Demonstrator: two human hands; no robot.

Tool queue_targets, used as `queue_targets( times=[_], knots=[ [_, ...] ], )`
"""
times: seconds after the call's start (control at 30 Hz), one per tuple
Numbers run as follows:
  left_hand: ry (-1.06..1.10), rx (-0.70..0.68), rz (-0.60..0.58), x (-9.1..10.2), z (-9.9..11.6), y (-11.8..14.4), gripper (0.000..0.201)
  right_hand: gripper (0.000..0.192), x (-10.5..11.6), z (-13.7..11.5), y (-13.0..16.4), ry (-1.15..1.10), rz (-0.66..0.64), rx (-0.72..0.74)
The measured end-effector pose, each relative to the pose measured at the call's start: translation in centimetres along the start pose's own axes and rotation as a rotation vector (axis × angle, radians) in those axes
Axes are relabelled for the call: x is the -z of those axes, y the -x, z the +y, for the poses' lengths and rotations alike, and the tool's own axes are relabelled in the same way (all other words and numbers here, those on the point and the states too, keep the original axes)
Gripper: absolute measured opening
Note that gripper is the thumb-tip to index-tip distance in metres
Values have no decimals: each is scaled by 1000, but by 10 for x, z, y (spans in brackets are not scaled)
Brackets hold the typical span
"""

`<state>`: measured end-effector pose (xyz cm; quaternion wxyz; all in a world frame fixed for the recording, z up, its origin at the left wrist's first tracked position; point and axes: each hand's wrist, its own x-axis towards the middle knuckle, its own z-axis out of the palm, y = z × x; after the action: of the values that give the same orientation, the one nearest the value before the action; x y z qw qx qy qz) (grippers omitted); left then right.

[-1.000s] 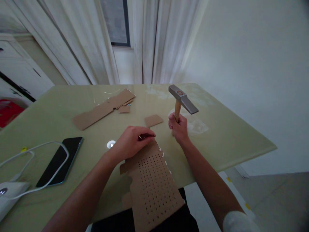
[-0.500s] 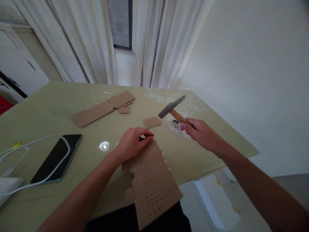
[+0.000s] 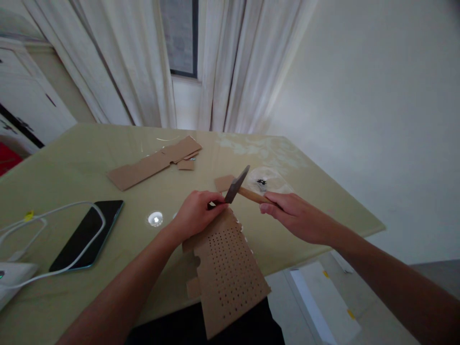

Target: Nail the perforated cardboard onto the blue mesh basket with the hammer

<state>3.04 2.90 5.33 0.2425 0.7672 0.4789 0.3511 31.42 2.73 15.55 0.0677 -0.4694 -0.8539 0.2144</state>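
Observation:
My right hand is wrapped round the wooden handle of a hammer. The hammer's dark metal head is down at the fingertips of my left hand. Thumb and forefinger of that left hand are pinched together at the far end of a brown cardboard piece; what sits between them is too small to make out. Many rows of small holes cover this cardboard, which juts over the near table edge. A small cardboard piece lies just beyond, partly behind the hammer head.
A clear plastic bag with small black items lies on the table beyond my right hand. Cardboard strips rest at the back left. At the left are a dark-screened phone, a white cable and a white device.
My right hand has swung the hammer down and to the left, bringing its head to my left fingertips. My left hand and the holed cardboard have stayed nearly still.

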Motion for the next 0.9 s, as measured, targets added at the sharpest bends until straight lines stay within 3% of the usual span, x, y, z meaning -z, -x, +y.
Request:
queue_targets(
  times=[0.23, 0.43, 0.67, 0.9],
  knots=[
    [28, 10, 1, 0, 0, 1, 13, 44, 8, -2, -1, -46, 60, -37],
    [-1, 19, -12, 1, 3, 0, 14, 40, -2, 0, -2, 9, -22, -11],
    [17, 14, -12, 2, 3, 2, 16, 45, 4, -6, 2, -13, 79, -39],
    [-7, 40, -32, 2, 5, 1, 15, 39, -8, -1, 0, 21, 16, -11]
  ],
)
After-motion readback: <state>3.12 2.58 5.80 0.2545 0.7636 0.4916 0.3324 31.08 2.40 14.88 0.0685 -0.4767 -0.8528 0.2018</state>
